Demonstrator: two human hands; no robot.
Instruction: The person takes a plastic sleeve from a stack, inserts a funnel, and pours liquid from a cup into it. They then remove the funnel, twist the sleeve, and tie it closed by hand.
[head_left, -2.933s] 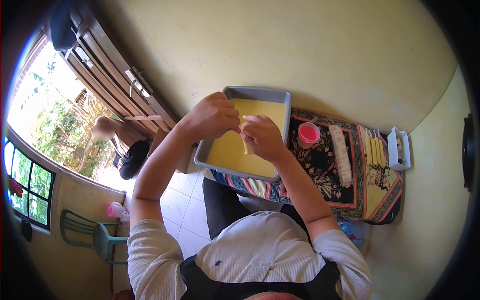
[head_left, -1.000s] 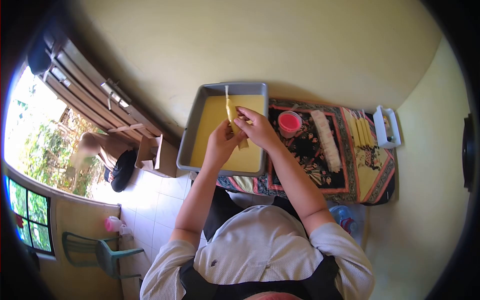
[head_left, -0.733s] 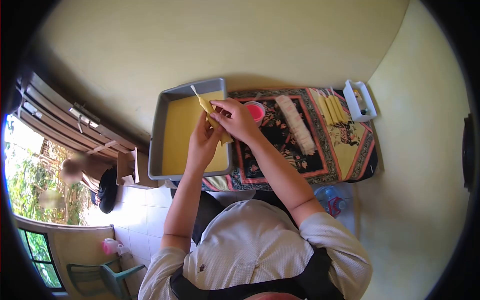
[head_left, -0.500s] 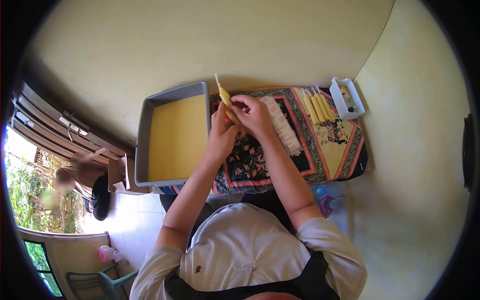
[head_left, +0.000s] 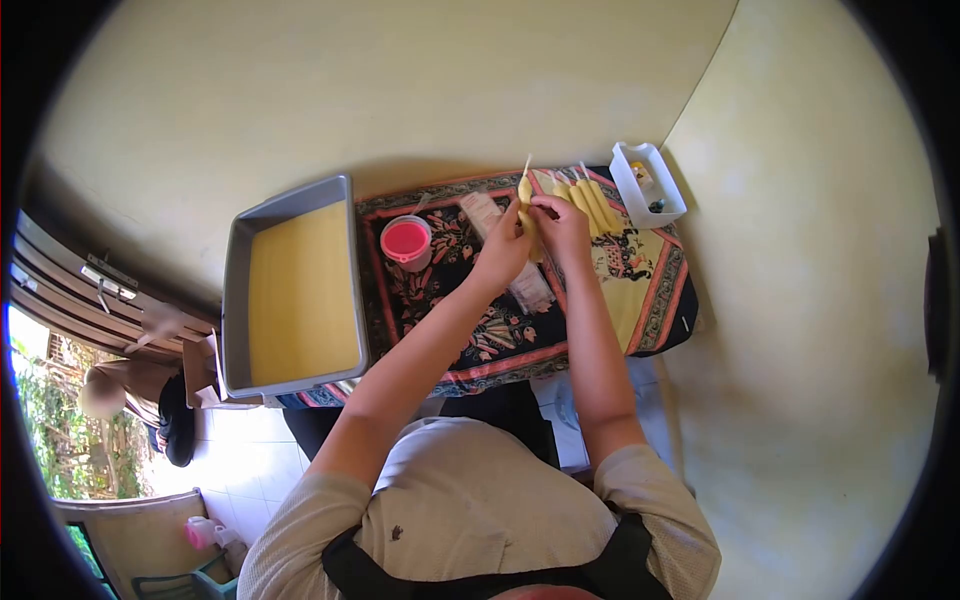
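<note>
My left hand (head_left: 503,247) and my right hand (head_left: 561,222) together hold a thin yellow filled tube with a white stick (head_left: 525,188) above the patterned cloth (head_left: 470,330). Just right of it, several similar yellow tubes (head_left: 592,203) lie side by side on the cloth. A stack of pale wrappers (head_left: 508,262) lies under my hands. The grey tray of yellow liquid (head_left: 295,290) stands at the left end of the table, well away from both hands.
A pink cup (head_left: 406,241) stands on the cloth between tray and hands. A small white container (head_left: 650,183) sits at the far right by the wall corner. Another person (head_left: 130,385) crouches outside the open door at lower left. A bottle stands under the table.
Both hands have carried the yellow tube from over the grey tray rightward across the cloth to the row of finished tubes. My view has swung right with them.
</note>
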